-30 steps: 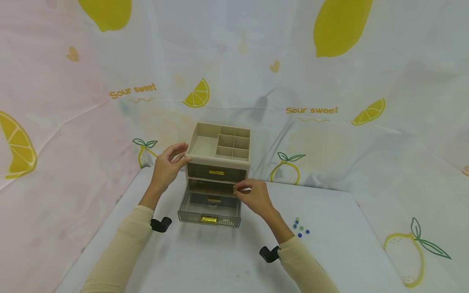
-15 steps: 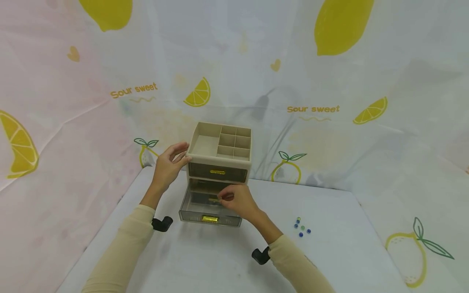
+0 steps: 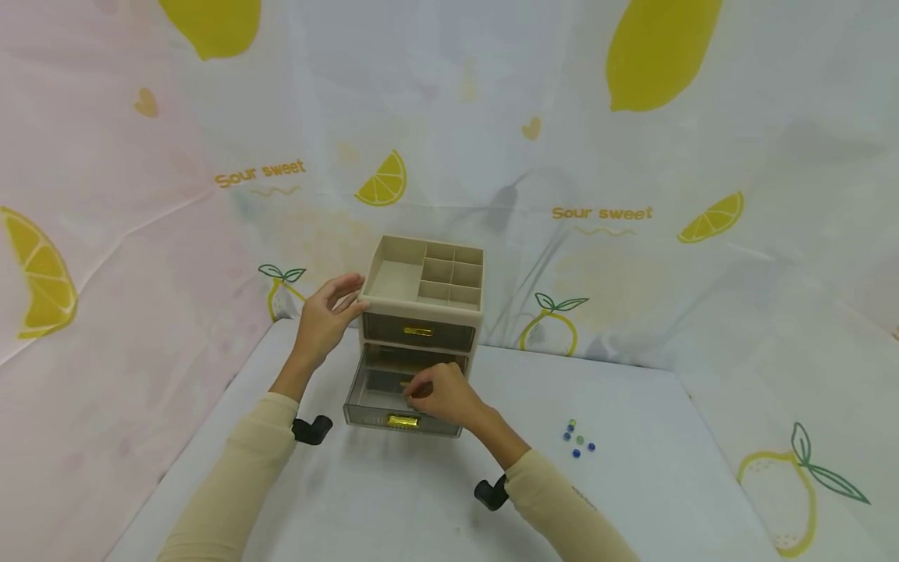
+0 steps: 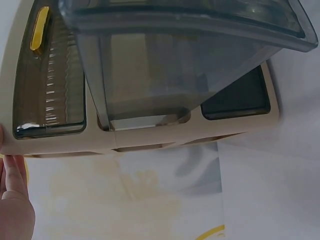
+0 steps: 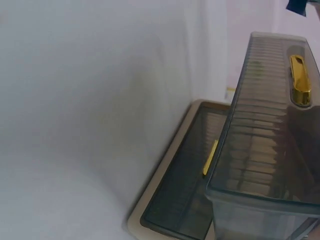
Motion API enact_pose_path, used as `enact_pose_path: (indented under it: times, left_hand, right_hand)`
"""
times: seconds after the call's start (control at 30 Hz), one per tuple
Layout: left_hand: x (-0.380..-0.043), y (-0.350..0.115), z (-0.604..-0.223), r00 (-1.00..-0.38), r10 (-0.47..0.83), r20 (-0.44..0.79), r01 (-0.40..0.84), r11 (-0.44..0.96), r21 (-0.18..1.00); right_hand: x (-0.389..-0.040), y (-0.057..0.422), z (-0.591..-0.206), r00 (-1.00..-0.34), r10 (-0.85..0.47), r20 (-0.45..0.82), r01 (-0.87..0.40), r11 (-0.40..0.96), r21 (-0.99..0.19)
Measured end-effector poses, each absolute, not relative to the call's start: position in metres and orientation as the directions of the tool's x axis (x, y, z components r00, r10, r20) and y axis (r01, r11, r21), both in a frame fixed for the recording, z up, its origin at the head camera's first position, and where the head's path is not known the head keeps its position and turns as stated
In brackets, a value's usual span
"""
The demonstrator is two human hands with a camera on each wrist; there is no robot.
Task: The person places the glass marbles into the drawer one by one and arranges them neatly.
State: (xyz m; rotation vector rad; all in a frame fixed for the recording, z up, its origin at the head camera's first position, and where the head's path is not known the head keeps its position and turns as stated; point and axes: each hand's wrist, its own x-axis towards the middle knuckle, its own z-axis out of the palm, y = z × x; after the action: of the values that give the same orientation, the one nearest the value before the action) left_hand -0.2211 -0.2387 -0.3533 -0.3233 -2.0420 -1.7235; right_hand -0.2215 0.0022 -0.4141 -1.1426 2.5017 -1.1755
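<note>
A beige desktop organizer [image 3: 393,308] with smoky clear drawers stands on the table, its middle drawer [image 3: 365,416] pulled out. My left hand [image 3: 323,316] touches the organizer's upper left side, thumb near the front edge; in the left wrist view its fingers [image 4: 14,180] lie along that side. Over the pulled-out drawer is my right hand [image 3: 445,394], fingers bent and fingertips close to the thumb, above the drawer's inside. Whether anything is between those fingertips is hidden. The right wrist view shows the drawer's front with its gold handle [image 5: 300,80], but not the hand's fingers.
Several small blue and green glass marbles [image 3: 577,453] lie on the white table [image 3: 632,484] to the right. The organizer's top has open compartments [image 3: 438,271]. Its top drawer [image 3: 449,336] is closed. A lemon-printed cloth [image 3: 449,117] hangs behind.
My right hand has moved left and toward me, from the drawer's right rear edge to over its inside. The left hand stays at the organizer's side, and the drawer has not moved.
</note>
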Motion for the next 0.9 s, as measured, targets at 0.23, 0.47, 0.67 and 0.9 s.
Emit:
enact_pose_path:
  times: [0.23,0.47,0.67,0.9]
  left_hand:
    - [-0.221,-0.238,-0.352,-0.873,-0.108,0.475,0.451,0.188,0.872]
    - [-0.221,-0.239,-0.354,-0.871,-0.114,0.479,0.458,0.169,0.873]
    - [-0.221,-0.238,-0.354,-0.866,-0.106,0.488,0.468,0.167,0.868]
    - [-0.219,-0.239,-0.353,-0.870,-0.100,0.482,0.464,0.159,0.871]
  right_hand:
    - [-0.228,-0.002,-0.414,-0.657,-0.742,0.136,-0.627,0.437,-0.645]
    - [-0.230,-0.007,-0.411,-0.652,-0.758,0.032,-0.590,0.480,-0.649]
    - [-0.234,-0.014,-0.412,-0.650,-0.759,-0.035,-0.580,0.526,-0.622]
    - [-0.235,-0.021,-0.411,-0.632,-0.770,-0.092,-0.566,0.539,-0.624]
